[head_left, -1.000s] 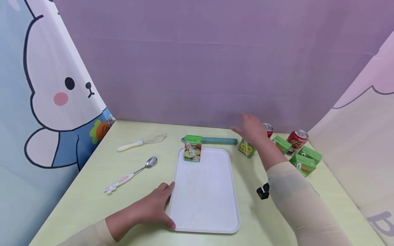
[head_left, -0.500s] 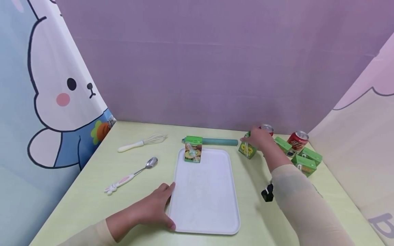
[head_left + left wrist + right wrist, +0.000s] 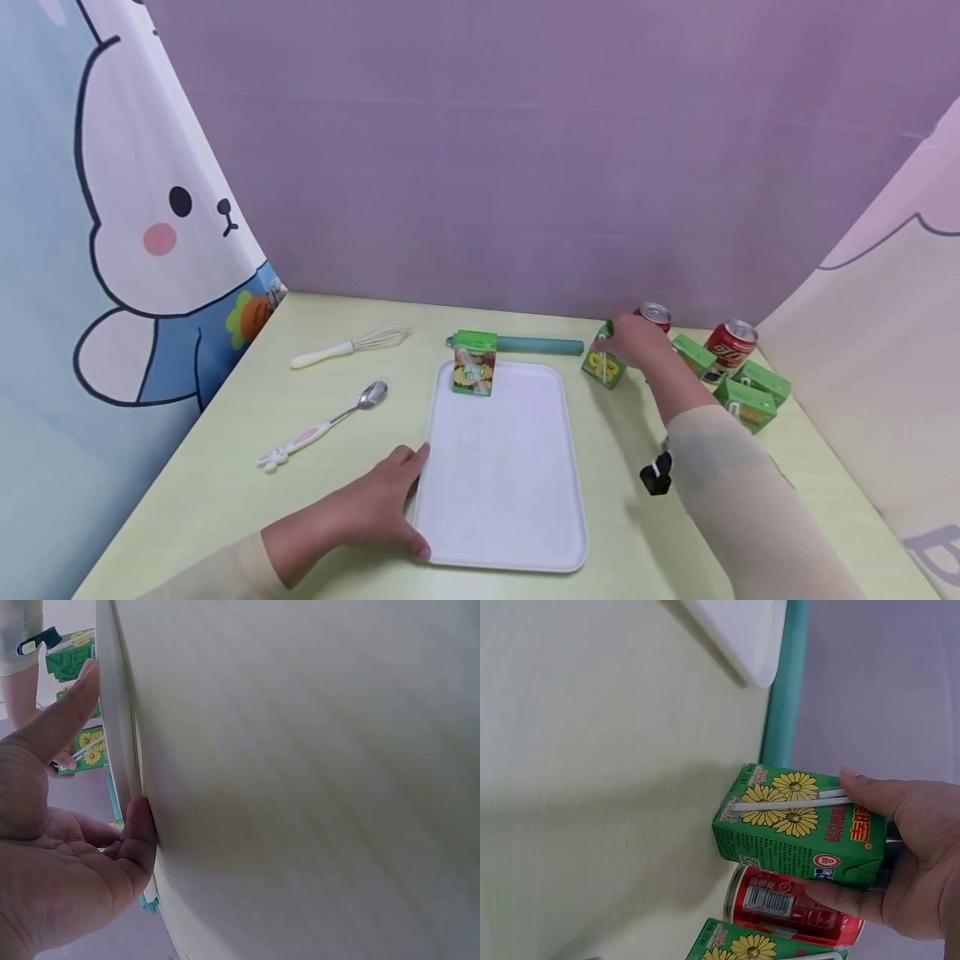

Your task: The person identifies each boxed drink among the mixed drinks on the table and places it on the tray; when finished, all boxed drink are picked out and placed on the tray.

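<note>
My left hand (image 3: 380, 508) touches the near left corner of a white tray (image 3: 502, 475). Thumb and fingers are spread along its rim; in the left wrist view, one fingertip meets the table beside the tray edge (image 3: 120, 712). Right of the tray's far end, my right hand (image 3: 637, 340) grips a green drink carton (image 3: 602, 367) printed with yellow flowers. In the right wrist view, the thumb lies on the front of this carton (image 3: 787, 825) near its top, and other fingers reach round its side. Another drink carton (image 3: 473, 371) stands upright on the tray's far left corner.
Two red cans (image 3: 732, 343) and several green cartons (image 3: 750, 402) are grouped at the right. A teal rod (image 3: 540, 344) lies behind the tray. A whisk (image 3: 352, 346) and a rabbit-handled spoon (image 3: 326, 425) lie at the left. A purple cloth (image 3: 517, 183) backs the table.
My right hand came down from above the flower-printed drink carton and took hold of it. The left hand stays at the tray corner. The head view shifts slightly.
</note>
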{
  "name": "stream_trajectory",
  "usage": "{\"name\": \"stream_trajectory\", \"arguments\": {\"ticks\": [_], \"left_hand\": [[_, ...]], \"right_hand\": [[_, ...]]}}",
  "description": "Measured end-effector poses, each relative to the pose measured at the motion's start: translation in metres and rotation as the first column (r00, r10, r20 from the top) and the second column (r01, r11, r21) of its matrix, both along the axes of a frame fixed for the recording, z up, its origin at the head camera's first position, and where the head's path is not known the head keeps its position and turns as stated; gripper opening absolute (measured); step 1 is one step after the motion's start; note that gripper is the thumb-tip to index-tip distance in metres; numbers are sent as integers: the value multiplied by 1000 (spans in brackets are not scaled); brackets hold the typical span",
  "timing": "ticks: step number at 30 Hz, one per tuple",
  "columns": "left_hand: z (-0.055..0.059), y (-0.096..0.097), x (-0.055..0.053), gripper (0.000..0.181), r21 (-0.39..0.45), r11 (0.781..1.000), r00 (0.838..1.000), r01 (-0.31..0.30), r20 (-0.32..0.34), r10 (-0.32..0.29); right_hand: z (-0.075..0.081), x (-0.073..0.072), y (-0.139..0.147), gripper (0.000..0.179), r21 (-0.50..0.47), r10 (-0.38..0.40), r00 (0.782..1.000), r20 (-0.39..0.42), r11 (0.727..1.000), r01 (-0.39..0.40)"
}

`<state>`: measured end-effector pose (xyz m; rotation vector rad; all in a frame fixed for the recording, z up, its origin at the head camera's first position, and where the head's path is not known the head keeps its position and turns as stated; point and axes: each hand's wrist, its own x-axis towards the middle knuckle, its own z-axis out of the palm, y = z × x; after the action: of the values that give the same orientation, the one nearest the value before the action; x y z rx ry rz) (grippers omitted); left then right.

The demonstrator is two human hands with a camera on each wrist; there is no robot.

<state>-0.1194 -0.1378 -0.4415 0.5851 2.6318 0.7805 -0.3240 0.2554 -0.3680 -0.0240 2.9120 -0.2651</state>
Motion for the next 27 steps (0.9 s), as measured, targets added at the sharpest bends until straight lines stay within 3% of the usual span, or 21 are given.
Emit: {"name": "stream_trajectory", "arguments": {"ticks": [6, 11, 16, 27], "left_hand": [[-1, 1, 0, 135, -1, 1000, 1000, -6, 2, 6], [1, 1, 2, 135, 1, 1000, 1000, -15, 14, 15], [3, 2, 2, 135, 3, 1000, 1000, -19, 15, 19], [2, 1, 0, 137, 5, 1000, 1000, -18, 22, 18]], "right_hand": [[13, 10, -12, 66, -25, 93, 992, -80, 995, -95], [23, 20, -32, 66, -29, 222, 967, -124, 973, -227], [22, 29, -56, 63, -34, 321, 936, -141, 944, -329], [6, 39, -95, 63, -5, 413, 908, -77, 910, -414]]}}
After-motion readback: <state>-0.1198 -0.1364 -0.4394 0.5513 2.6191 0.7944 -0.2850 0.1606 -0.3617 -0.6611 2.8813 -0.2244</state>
